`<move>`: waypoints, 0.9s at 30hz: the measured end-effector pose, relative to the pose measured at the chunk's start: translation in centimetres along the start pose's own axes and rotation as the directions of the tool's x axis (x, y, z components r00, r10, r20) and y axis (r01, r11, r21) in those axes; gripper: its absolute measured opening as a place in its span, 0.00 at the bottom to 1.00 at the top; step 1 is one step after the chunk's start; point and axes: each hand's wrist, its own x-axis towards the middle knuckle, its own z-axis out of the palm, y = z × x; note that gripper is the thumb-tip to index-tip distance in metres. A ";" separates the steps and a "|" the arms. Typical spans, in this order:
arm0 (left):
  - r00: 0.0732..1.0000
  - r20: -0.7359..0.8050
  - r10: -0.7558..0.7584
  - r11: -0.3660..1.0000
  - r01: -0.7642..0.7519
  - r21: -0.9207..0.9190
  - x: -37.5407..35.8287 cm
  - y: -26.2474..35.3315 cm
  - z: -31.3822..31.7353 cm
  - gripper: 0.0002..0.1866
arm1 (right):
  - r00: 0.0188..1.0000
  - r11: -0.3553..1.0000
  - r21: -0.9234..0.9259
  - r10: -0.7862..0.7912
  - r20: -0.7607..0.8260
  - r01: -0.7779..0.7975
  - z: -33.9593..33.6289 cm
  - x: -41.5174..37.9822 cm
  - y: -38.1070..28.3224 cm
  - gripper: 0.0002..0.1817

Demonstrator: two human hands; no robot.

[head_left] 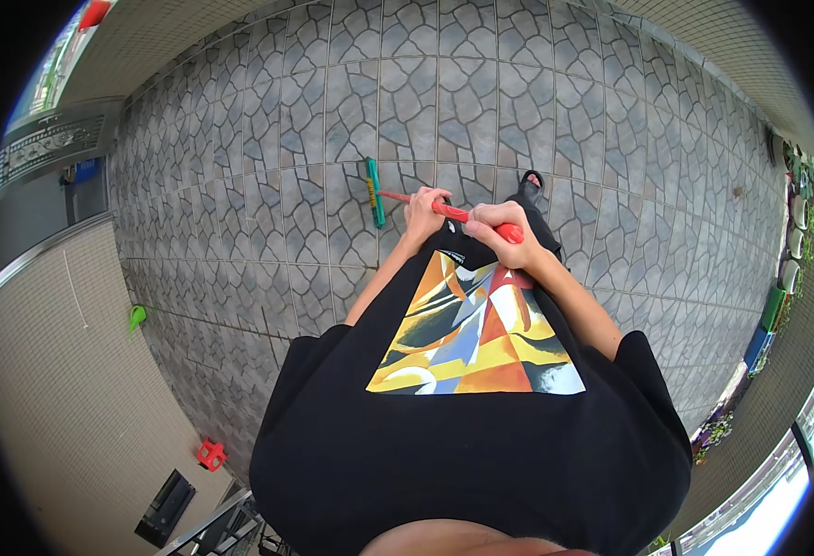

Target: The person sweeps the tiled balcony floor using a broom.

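Red broom handle [451,212] sits in the right hand [497,230], curled tight near its end; the left hand [423,215] wraps it farther along. Its long axis runs leftward and slightly forward to the green brush head [375,193], nearer the left hand, against tiled floor [240,190].

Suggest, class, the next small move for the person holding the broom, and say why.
A short stroke of the green broom head across the tiled floor seems sensible: the left hand grips the red handle nearer the head, and the right hand grips near its far end, which should give control, though floor contact is hard to confirm.
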 end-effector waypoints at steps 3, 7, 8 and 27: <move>0.999 -0.002 0.050 0.998 -0.050 -0.040 3.1 3.5 2.8 0.12 | 0.995 0.997 0.050 -0.062 -0.082 0.066 -4.2 -1.0 -0.5 0.15; 0.984 -0.029 0.175 0.968 -0.178 -0.176 10.0 9.2 8.8 0.13 | 0.989 0.999 -0.011 -0.050 -0.141 0.049 -12.8 -1.1 -2.8 0.14; 0.983 -0.055 0.173 0.969 -0.180 -0.172 11.8 10.8 10.5 0.13 | 0.989 0.998 -0.047 -0.047 -0.141 0.041 -15.2 -1.1 -3.6 0.15; 0.946 0.204 0.252 0.934 -0.182 -0.308 21.8 33.7 17.3 0.17 | 0.990 0.903 -0.419 -0.129 -0.057 0.094 -34.1 0.4 -15.0 0.20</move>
